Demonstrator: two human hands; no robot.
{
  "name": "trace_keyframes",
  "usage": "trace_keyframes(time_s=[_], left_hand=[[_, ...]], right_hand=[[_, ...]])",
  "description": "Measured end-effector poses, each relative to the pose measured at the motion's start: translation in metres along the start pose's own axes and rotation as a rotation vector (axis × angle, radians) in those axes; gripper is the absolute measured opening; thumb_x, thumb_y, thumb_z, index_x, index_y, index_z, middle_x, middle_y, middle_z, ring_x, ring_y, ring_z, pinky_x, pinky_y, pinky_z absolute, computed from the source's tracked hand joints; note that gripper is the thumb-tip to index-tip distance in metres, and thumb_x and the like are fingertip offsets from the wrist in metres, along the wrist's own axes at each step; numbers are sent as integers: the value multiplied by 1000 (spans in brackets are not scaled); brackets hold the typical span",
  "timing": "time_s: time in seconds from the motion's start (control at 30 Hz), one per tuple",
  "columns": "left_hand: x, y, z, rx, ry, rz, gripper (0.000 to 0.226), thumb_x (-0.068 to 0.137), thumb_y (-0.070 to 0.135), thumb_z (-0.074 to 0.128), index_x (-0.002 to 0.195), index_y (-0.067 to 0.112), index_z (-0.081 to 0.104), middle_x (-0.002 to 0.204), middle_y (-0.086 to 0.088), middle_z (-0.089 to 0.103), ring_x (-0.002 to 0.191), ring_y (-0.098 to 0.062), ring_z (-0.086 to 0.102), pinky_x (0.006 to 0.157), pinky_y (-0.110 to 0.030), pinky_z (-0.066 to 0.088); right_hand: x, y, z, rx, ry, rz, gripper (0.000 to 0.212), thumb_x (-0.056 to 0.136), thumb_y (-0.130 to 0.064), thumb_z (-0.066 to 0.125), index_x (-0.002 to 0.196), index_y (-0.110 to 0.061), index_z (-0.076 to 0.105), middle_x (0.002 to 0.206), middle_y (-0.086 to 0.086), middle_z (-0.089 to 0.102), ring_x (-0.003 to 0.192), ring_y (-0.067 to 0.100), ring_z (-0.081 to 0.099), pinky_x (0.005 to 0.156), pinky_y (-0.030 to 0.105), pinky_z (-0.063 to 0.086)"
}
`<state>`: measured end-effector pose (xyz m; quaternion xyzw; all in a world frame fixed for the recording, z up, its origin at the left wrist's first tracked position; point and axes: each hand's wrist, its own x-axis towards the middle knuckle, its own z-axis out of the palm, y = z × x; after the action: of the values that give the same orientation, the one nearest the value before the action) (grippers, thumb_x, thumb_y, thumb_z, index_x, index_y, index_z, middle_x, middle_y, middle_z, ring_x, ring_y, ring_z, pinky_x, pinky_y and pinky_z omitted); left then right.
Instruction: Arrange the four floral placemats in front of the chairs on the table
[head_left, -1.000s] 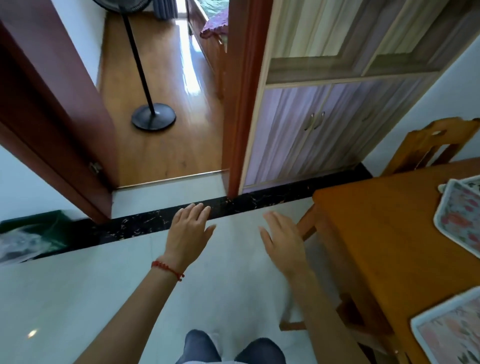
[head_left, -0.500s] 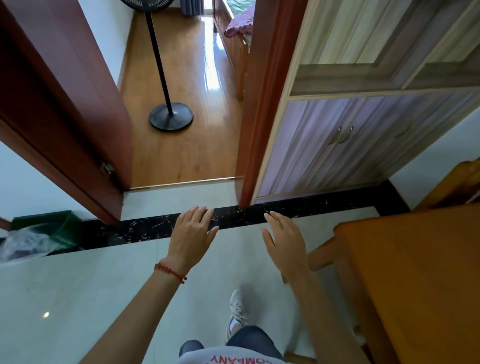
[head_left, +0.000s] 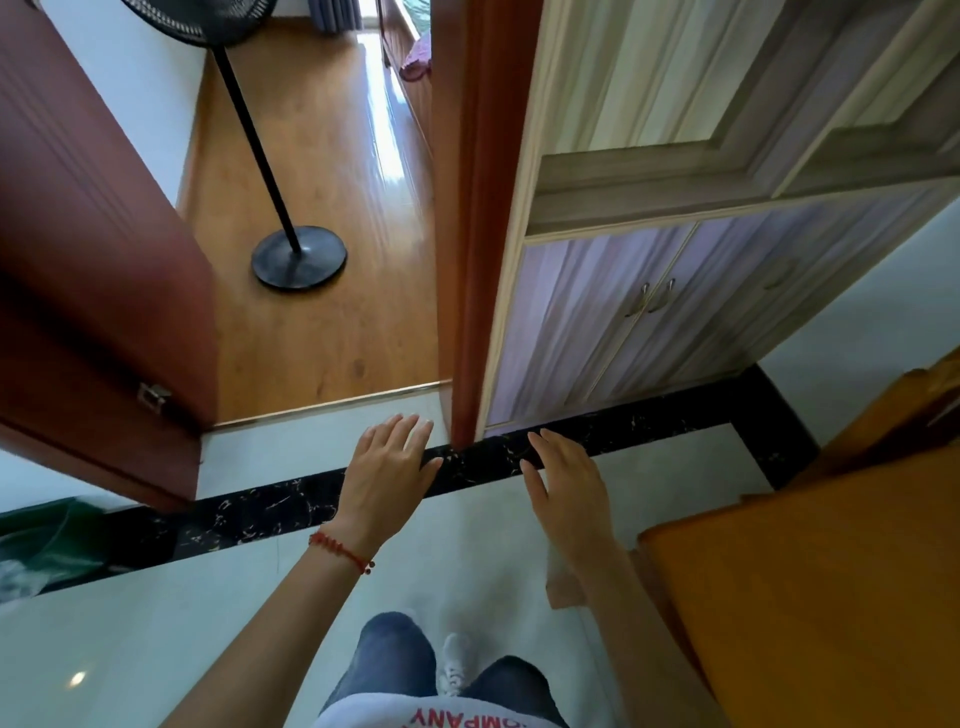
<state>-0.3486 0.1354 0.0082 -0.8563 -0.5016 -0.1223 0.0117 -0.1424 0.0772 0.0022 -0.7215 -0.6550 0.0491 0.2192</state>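
Observation:
Only a bare corner of the orange wooden table (head_left: 810, 587) shows at the lower right; no floral placemat is in view. Part of a wooden chair (head_left: 930, 395) shows at the right edge behind the table. My left hand (head_left: 384, 473), with a red string bracelet at the wrist, is held out over the pale floor, fingers spread and holding nothing. My right hand (head_left: 566, 483) is held out beside it, to the left of the table corner, also with fingers apart and holding nothing.
An open reddish door (head_left: 104, 291) leads to a room with a wooden floor, where a black standing fan (head_left: 298, 257) stands. A grey-purple cabinet (head_left: 665, 322) stands to the right of the doorway. A green bin (head_left: 47, 545) sits at the left edge.
The view has turned left, away from the table: the two placemats seen a second ago have left the frame. Both hands stay held out and holding nothing.

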Motion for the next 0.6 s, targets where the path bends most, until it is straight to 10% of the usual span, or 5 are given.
trace_keyframes(time_s=[0.6], left_hand=[[185,0,50,-80,-135,419,48,82,38,36,101,8,68,101,-10,70,93,-27,66,82,-37,53]], right_hand=[[98,51,8,-156,77,372,43,86,-32,37,109,-7,65,110,13,67,97,29,65,80,39,53]])
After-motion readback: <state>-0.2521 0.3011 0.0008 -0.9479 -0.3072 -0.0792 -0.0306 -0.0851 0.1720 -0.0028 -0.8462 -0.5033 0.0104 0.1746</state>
